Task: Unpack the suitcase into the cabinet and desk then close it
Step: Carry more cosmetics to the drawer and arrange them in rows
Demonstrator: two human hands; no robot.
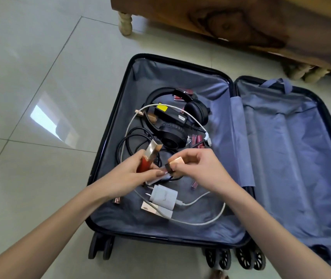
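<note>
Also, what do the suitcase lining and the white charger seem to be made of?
Suitcase lining: thin blue-grey fabric, matte, probably synthetic, since it creases and sags. White charger: hard plastic, smooth and slightly glossy, with rigid moulded edges.

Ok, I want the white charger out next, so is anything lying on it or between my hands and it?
Nothing covers the white charger; it lies bare just below both hands. But the left hand and right hand each hold cosmetic tubes, and its white cable is plugged in.

suitcase (281,158): right half cut by edge | wooden furniture (241,23): blurred, cut off | charger (163,196): print unreadable
</note>
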